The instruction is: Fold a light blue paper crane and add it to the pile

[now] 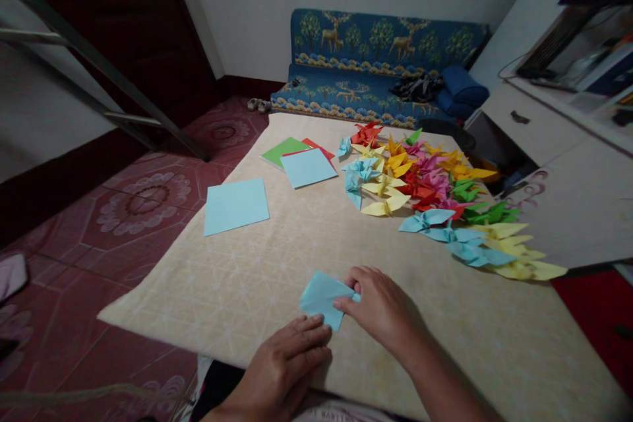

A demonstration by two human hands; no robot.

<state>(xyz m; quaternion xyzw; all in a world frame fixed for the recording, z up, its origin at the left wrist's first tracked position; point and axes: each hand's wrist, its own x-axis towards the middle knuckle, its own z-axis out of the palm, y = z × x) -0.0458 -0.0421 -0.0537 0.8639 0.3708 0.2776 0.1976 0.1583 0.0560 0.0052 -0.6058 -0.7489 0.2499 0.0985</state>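
Left fingers (314,337), loosely apart, touch part-folded paper (321,295) pinched by right fingers (364,275); paper birds (386,205) look finished, sheets (237,206) unfolded.

**Lettering (342,413) on Pale Cloth (316,409)**

Located at the near side of the scene, around the middle from left to right, just beyond the near edge of the table (277,257). Printed in small, dark characters on the pale cloth, in a single visible line. Readable only in part, apparently as "elieve", with a faint mark just to the right, too blurred to identify. Set close to the lower border of the view and dimly lit. Best read as a fragment.
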